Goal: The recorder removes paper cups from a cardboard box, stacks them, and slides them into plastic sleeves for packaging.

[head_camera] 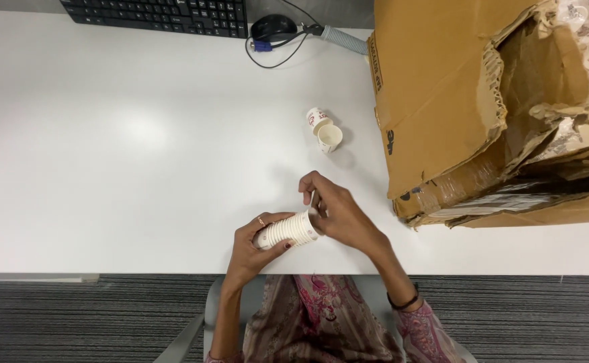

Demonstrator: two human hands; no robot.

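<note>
Gripping a stack of paper cups (286,230) sideways, left hand (254,245) closed around it, right hand (334,212) pinching its rim end above white tabletop (106,168), two loose cups (324,130) nearby

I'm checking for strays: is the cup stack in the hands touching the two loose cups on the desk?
Apart. The head view shows bare white desk between the cup stack in both hands and the loose cups lying farther back.

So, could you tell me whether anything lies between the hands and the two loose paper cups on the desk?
Nothing visible does: bare white desk separates the loose cups from the right hand and the left hand, which grip a cup stack.
</note>
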